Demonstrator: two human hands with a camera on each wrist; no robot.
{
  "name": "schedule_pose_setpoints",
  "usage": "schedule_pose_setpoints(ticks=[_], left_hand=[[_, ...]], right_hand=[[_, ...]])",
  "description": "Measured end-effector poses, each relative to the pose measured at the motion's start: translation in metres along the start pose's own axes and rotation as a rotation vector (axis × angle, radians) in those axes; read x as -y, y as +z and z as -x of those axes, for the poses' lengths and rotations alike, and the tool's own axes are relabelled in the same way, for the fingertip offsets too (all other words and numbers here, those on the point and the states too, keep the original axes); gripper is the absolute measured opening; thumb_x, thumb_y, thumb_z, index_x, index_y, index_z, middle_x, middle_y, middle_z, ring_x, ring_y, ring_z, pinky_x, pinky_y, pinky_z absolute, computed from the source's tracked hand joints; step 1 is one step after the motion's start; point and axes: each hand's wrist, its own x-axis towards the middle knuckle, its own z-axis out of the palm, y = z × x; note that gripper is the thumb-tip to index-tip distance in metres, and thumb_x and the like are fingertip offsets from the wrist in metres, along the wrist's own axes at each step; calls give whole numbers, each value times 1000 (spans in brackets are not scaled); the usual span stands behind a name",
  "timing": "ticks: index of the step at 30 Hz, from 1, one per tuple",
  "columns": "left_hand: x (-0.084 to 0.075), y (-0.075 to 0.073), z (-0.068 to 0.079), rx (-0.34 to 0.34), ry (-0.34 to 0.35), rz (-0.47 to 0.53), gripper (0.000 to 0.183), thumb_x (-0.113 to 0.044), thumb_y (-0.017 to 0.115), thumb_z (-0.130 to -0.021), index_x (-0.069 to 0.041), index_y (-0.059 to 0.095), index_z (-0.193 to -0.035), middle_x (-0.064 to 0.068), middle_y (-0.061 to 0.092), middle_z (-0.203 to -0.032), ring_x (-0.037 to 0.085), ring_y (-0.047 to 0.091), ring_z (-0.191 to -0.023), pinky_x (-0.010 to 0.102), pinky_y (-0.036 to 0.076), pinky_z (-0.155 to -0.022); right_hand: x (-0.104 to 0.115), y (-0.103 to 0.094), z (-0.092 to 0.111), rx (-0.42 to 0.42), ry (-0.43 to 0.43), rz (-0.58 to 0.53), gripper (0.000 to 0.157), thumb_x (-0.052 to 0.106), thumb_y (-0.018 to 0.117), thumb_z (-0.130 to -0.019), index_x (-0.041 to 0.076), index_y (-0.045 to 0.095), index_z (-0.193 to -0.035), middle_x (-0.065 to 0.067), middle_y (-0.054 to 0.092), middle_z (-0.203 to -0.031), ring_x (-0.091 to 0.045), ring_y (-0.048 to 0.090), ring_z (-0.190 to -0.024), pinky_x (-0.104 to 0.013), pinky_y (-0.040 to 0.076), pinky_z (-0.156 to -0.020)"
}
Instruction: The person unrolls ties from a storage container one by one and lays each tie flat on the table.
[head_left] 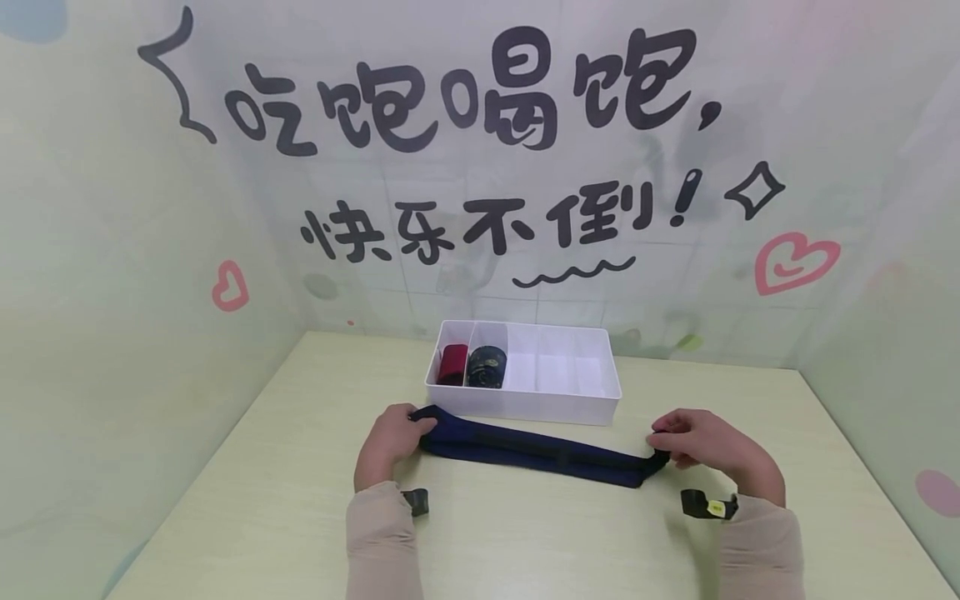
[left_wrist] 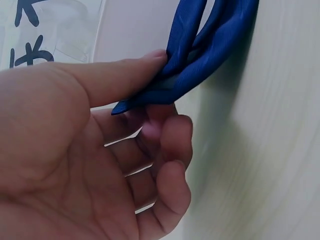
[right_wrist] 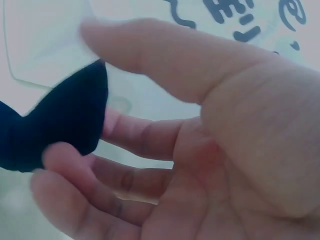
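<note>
The pale tabletop (head_left: pixel 555 533) runs back to a lettered wall (head_left: pixel 420 292), its side edges meeting more wall left and right; you have room on both flanks and between your sleeves (head_left: pixel 384 533), while the near edge is cut off below. Across the middle lies the blue cloth (head_left: pixel 540 454), long and folded, just in front of the white box (head_left: pixel 525 407). Your left hand (head_left: pixel 392 442) pinches one end between thumb and fingers; your right hand (head_left: pixel 708 446) has its fingers curled about the other, raised end. Those fingers cover both tips, and up close on the right the cloth goes nearly black, so its folds are hard to read. Beyond, the box's front wall blocks the way forward; a red roll (head_left: pixel 452 364) fills its leftmost compartment, a dark patterned roll (head_left: pixel 487 367) the next.
</note>
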Motion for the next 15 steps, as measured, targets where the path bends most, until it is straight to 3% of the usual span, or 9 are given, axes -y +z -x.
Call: schedule_pose_setpoints(ticks=[5,10,15], left_hand=[[0,-2,0,-28,-10,1,42,-32,61,-100,5,65,-121,21,69,-115,29,60,-90,41,50,-80],[1,-3,1,-50,-24,-2,53,-31,60,-101,9,56,-135,31,61,-136,42,62,-117,54,49,-101],[4,-3,0,-71,-18,-6,56,-30,59,-101,12,53,-137,33,56,-140,48,56,-129,57,45,-107]], right_hand=[[-2,-2,2,-2,3,-31,40,23,63,-99,-7,56,-125,-11,63,-98,-18,60,-81,-31,57,-77],[-6,-4,2,-17,16,-10,48,6,58,-89,-10,49,-133,-19,60,-114,-18,62,-82,-33,54,-80],[-11,-6,0,-41,40,38,52,3,58,-84,-10,50,-134,-24,61,-119,-17,64,-83,-32,53,-79]])
